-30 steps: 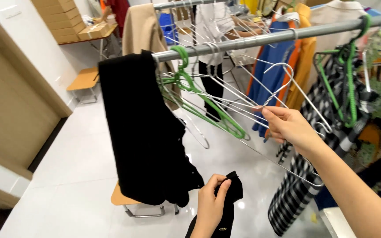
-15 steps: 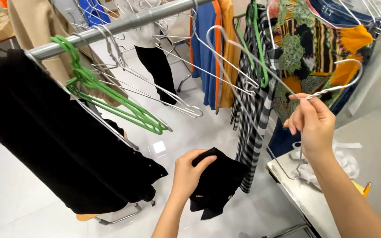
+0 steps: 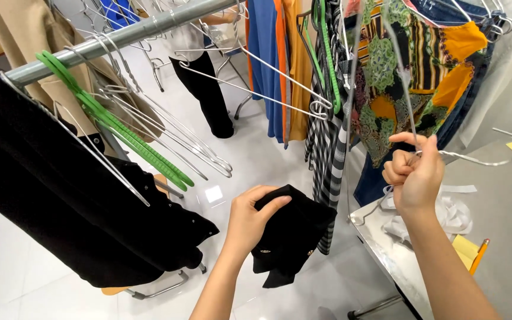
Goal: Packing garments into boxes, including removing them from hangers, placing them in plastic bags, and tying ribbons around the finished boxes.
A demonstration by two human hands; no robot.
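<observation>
1. While the left hand point(image 3: 249, 222) grips a small black garment point(image 3: 291, 234) low at centre, thumb on top and fingers curled into the cloth, the garment hangs loose below the fist, above the white floor point(image 3: 25, 278).
2. Right hand point(image 3: 415, 175) is raised at the right, fingers pinched shut around a thin wire hanger point(image 3: 475, 159); the wire runs out to the right over the grey table point(image 3: 505, 225).
3. Hands are apart; garment and hanger do not touch.
4. A metal rail point(image 3: 131, 32) crosses the upper left. On it hang a large black garment point(image 3: 60, 189), green hangers point(image 3: 114, 127) and a bunch of bare wire hangers point(image 3: 173, 133).
5. Further right hang a blue garment point(image 3: 263, 65), an orange one point(image 3: 294, 71), a black-and-white checked cloth point(image 3: 327, 160) and a patterned green-and-orange piece point(image 3: 398, 83).
6. On the table: crumpled white material point(image 3: 451, 216), yellow paper point(image 3: 463, 248) and a pencil point(image 3: 479, 253).
7. Another person's dark trousers point(image 3: 205, 89) show behind the rail.
</observation>
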